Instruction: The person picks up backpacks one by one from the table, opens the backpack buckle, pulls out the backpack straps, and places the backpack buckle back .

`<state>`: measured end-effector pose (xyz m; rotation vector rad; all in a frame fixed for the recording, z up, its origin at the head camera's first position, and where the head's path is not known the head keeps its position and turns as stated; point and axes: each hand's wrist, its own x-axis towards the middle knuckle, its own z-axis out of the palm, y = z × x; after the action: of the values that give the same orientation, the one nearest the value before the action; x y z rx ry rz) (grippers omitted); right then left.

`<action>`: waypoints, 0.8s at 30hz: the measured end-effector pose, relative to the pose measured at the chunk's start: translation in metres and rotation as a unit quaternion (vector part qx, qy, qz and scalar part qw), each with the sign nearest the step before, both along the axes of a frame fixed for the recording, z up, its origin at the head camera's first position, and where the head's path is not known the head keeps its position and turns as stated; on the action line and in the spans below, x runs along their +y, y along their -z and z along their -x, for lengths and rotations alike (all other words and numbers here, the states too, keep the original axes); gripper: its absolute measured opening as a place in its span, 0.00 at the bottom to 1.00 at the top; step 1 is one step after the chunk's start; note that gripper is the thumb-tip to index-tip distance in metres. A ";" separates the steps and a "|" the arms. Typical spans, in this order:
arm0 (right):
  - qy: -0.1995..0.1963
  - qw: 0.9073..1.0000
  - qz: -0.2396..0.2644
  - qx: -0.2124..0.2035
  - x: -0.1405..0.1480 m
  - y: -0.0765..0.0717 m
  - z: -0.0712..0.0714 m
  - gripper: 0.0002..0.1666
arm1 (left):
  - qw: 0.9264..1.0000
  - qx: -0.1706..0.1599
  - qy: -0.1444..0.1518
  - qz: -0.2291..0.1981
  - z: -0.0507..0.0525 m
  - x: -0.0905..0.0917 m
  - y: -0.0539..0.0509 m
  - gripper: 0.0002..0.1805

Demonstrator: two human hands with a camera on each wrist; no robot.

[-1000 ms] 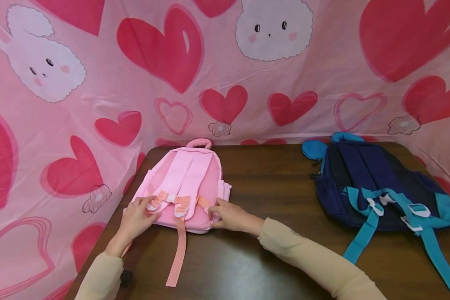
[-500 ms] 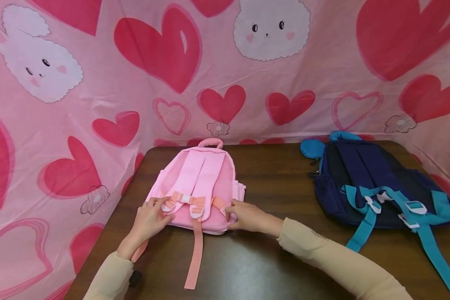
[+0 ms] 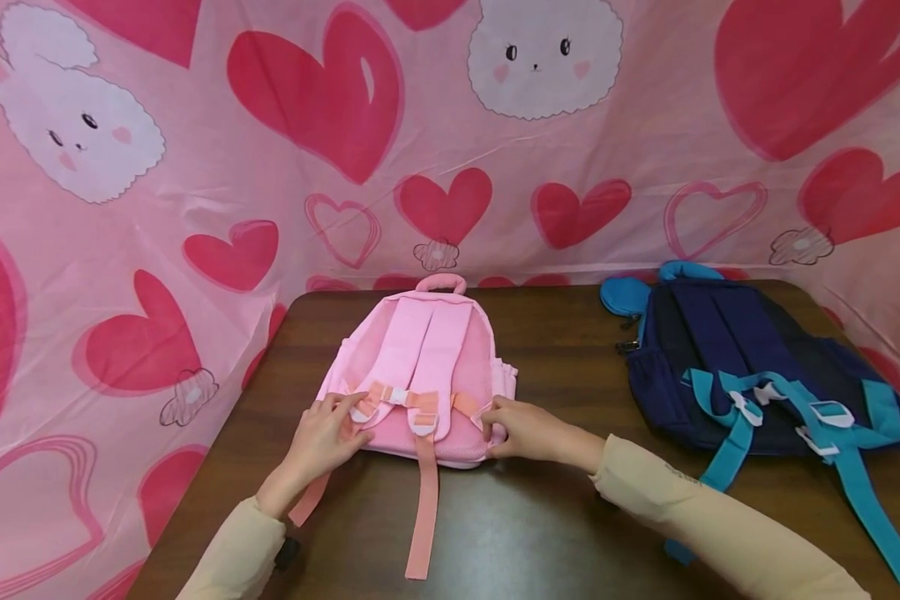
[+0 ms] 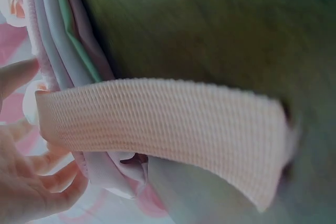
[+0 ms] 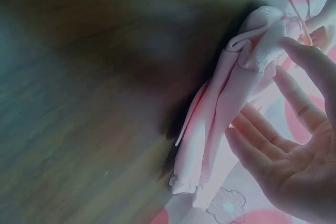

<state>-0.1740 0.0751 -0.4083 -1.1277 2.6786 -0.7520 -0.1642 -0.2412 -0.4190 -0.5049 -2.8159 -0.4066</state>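
A pink backpack (image 3: 427, 333) lies with its strap side up, its handle toward the back. At its lower left corner, the left hand (image 3: 322, 442) touches it with spread, slightly bent fingers. The right hand (image 3: 536, 431) rests against the lower right corner. Across the straps runs an orange band with a white buckle (image 3: 399, 396). In the left wrist view an orange webbing strap (image 4: 168, 116) hangs beside the left hand (image 4: 31, 177). The right wrist view shows the right hand (image 5: 299, 156) with extended fingers at the bag's pink side (image 5: 226, 98).
On the right of the brown table (image 3: 540, 367) lies a navy backpack (image 3: 742, 358) with blue straps and a round blue pouch (image 3: 625, 296) by its top. A pink heart-patterned cloth (image 3: 435, 108) hangs behind. The right sleeve (image 3: 712, 517) crosses in front of a blue strap.
The pink backpack has slid to the right across the table, with both hands moving along at its lower corners. The navy backpack has stayed where it was.
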 end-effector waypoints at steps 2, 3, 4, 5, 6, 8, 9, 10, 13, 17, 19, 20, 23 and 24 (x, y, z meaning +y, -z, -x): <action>0.000 1.000 0.001 -0.007 0.004 0.000 0.000 0.09 | 1.000 0.000 0.005 0.001 0.000 0.003 0.000 0.32; 0.000 1.000 0.001 -0.010 0.007 0.000 0.000 0.08 | 1.000 -0.002 0.007 0.000 0.000 0.004 0.000 0.32; 0.001 1.000 0.000 -0.010 0.009 -0.001 0.000 0.08 | 1.000 -0.003 0.009 0.000 -0.001 0.006 0.000 0.32; 0.001 1.000 -0.001 -0.011 0.011 -0.001 0.000 0.08 | 1.000 -0.003 0.012 0.000 -0.001 0.007 0.000 0.33; 0.003 1.000 -0.003 -0.013 0.014 -0.001 -0.001 0.08 | 1.000 -0.005 0.013 -0.002 -0.001 0.009 0.000 0.33; 0.004 1.000 -0.006 -0.009 0.019 -0.002 -0.001 0.09 | 1.000 -0.005 0.019 -0.003 -0.001 0.013 0.000 0.33; 0.006 1.000 -0.009 -0.010 0.021 -0.002 -0.002 0.09 | 1.000 -0.007 0.021 -0.004 -0.001 0.015 0.000 0.33; 0.006 1.000 -0.010 -0.008 0.024 -0.002 -0.002 0.09 | 1.000 -0.008 0.023 -0.005 -0.001 0.017 0.000 0.33; 0.008 1.000 -0.014 -0.013 0.031 -0.003 -0.003 0.08 | 0.999 -0.015 0.027 -0.006 -0.002 0.023 -0.001 0.33; 0.010 1.000 -0.017 -0.025 0.039 -0.005 -0.004 0.08 | 0.999 -0.033 0.028 -0.011 -0.003 0.031 -0.003 0.34; 0.012 0.999 -0.017 -0.027 0.044 -0.006 -0.004 0.08 | 0.999 -0.041 0.030 -0.011 -0.003 0.034 -0.004 0.34; 0.012 0.999 -0.018 -0.027 0.046 -0.006 -0.004 0.08 | 0.998 -0.045 0.031 -0.012 -0.003 0.036 -0.004 0.33; 0.016 0.999 -0.021 -0.026 0.053 -0.007 -0.005 0.08 | 0.998 -0.051 0.037 -0.013 -0.003 0.042 -0.004 0.33; 0.017 0.999 -0.022 -0.027 0.056 -0.007 -0.006 0.09 | 0.998 -0.050 0.039 -0.012 -0.003 0.044 -0.004 0.33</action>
<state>-0.1685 0.1306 -0.4015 -1.0405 2.6623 -0.7149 -0.1613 -0.1976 -0.4150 -0.6082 -2.8906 -0.4932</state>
